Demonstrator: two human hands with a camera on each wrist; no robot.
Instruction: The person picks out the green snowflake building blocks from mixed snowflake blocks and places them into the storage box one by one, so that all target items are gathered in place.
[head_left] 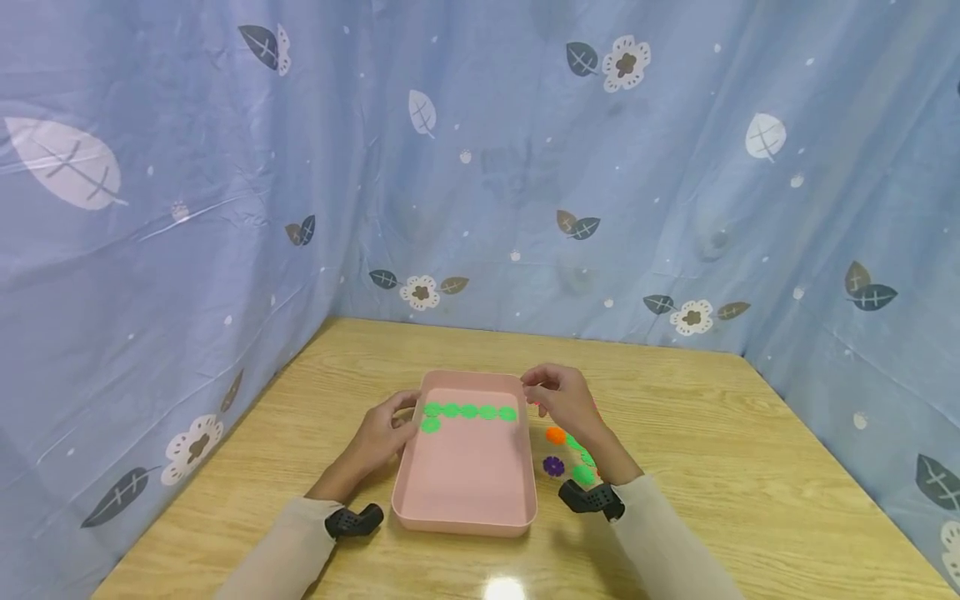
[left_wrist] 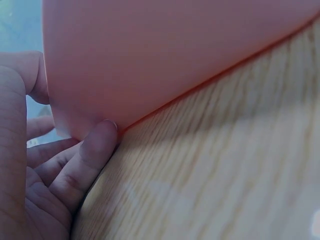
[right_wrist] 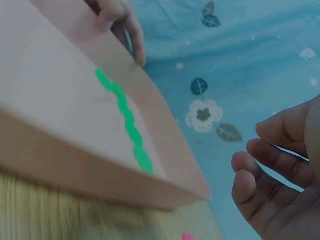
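A shallow pink tray (head_left: 467,475) lies on the table, with several green flower-shaped pieces (head_left: 469,412) lined up across its far part. One more green flower piece (head_left: 431,425) sits just below the row's left end. At the tray's left side my left hand (head_left: 384,433) holds the wall, its thumb (left_wrist: 100,142) low on the outside and a fingertip up at the rim. My right hand (head_left: 564,400) hovers by the far right corner; in the right wrist view its fingers (right_wrist: 245,185) are loosely bent, with nothing between them.
Right of the tray, partly under my right forearm, lie loose flower pieces: an orange one (head_left: 556,435), a purple one (head_left: 553,466) and green ones (head_left: 582,475). A pink piece (right_wrist: 188,236) shows by the tray wall. Blue patterned curtain (head_left: 480,167) surrounds the wooden table (head_left: 675,417).
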